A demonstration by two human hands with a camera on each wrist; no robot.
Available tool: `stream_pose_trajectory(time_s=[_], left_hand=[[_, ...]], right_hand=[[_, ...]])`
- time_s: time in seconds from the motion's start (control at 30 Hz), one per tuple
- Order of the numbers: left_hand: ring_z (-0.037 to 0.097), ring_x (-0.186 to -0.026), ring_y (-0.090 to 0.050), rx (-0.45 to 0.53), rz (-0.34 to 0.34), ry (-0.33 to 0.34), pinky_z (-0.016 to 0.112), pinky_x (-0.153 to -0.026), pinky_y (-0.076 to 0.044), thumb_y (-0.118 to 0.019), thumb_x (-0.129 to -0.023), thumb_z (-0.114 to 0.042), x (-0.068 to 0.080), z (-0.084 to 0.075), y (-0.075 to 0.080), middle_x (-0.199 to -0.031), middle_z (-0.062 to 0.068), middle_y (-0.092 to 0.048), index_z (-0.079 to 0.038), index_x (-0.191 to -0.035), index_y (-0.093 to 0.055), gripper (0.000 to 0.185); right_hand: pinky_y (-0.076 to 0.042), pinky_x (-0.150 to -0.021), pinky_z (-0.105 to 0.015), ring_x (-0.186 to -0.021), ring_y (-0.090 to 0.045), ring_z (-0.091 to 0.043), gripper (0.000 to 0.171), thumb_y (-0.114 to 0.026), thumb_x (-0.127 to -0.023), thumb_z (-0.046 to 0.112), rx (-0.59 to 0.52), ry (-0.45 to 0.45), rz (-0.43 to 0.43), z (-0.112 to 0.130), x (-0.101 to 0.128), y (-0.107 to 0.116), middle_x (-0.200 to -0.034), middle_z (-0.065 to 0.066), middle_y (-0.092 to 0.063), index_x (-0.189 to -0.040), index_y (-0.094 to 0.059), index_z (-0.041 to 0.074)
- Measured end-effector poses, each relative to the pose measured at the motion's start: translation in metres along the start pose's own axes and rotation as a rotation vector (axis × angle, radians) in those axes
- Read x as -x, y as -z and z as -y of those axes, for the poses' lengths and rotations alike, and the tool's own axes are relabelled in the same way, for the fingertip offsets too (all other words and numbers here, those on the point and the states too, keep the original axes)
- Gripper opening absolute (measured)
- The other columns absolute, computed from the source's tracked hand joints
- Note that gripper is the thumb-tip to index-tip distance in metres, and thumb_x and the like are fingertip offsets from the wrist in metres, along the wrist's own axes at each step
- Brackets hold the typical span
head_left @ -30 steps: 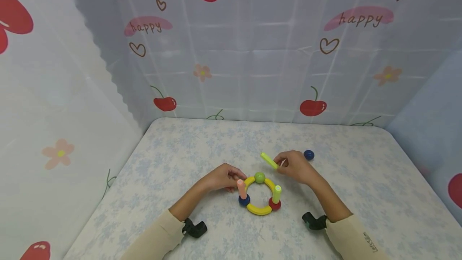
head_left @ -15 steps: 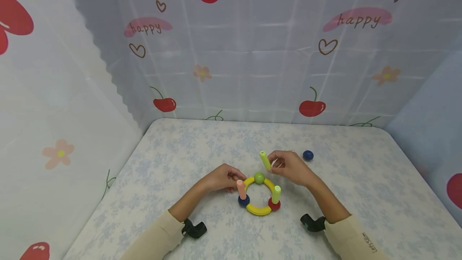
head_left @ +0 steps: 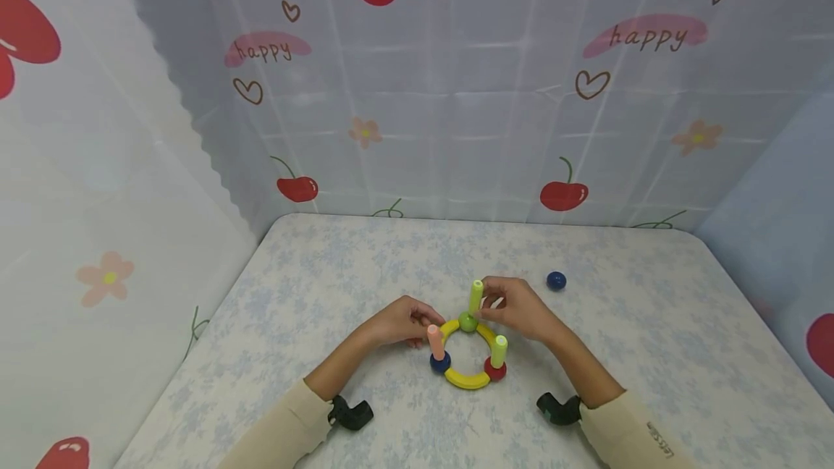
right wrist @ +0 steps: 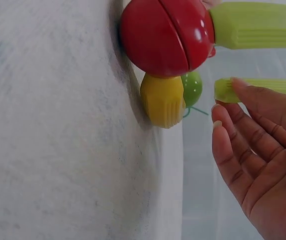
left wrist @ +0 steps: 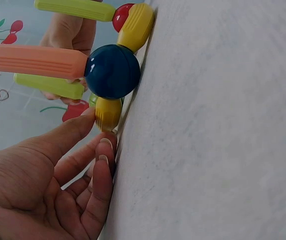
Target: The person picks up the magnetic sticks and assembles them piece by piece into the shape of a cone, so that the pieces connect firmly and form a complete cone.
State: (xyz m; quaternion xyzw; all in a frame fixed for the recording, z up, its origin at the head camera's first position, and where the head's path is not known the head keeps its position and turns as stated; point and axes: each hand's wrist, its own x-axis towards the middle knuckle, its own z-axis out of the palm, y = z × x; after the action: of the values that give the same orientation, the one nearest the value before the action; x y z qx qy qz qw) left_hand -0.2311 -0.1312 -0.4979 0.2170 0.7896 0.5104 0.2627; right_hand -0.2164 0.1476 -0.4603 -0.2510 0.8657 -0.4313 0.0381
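A ring of yellow curved rods (head_left: 468,381) lies on the table, joined by a green ball (head_left: 468,323), a dark blue ball (left wrist: 114,71) and a red ball (right wrist: 165,37). An orange rod (head_left: 436,343) stands on the blue ball, and a lime rod (head_left: 499,352) on the red one. My left hand (head_left: 402,320) pinches the ring's left curved rod (left wrist: 108,114) between thumb and fingers. With thumb and fingertips, my right hand (head_left: 519,307) holds a second lime rod (right wrist: 272,86) upright over the green ball; a small gap shows between them in the right wrist view.
A loose dark blue ball (head_left: 556,281) lies behind my right hand. The table (head_left: 352,252) has a pale floral cover, and printed curtains (head_left: 423,107) rise behind its far edge and along the sides. A black wrist camera (head_left: 352,413) sits at each sleeve.
My right hand has brought its lime rod left and down, turning it from slanted to upright above the green ball. The left hand and the ring have stayed put.
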Motion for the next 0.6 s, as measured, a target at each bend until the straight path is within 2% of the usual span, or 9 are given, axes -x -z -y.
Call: stream_pose_trajectory(time_s=[0.27, 0.6], left_hand=[[0.015, -0.059, -0.063, -0.019, 0.008, -0.024, 0.029, -0.057, -0.054, -0.065, -0.097, -0.005, -0.0007, -0.0004, 0.0004, -0.082, 0.004, -0.072, -0.003, -0.118, -0.074, 0.023], [0.015, -0.059, -0.063, -0.017, 0.004, -0.011, 0.029, -0.057, -0.054, -0.066, -0.096, -0.004, 0.0003, -0.0010, -0.0008, -0.081, 0.003, -0.072, -0.003, -0.117, -0.075, 0.023]], right_hand=[[-0.055, -0.074, -0.031, -0.085, -0.065, -0.014, 0.016, -0.080, -0.089, 0.012, 0.007, -0.006, 0.018, 0.0010, -0.0012, -0.0048, -0.093, 0.004, -0.070, -0.103, -0.072, 0.014], [-0.055, -0.074, -0.031, -0.085, -0.065, -0.015, 0.015, -0.080, -0.089, 0.012, 0.020, -0.020, 0.045, -0.0003, -0.0014, -0.0060, -0.094, 0.003, -0.070, -0.101, -0.072, 0.015]])
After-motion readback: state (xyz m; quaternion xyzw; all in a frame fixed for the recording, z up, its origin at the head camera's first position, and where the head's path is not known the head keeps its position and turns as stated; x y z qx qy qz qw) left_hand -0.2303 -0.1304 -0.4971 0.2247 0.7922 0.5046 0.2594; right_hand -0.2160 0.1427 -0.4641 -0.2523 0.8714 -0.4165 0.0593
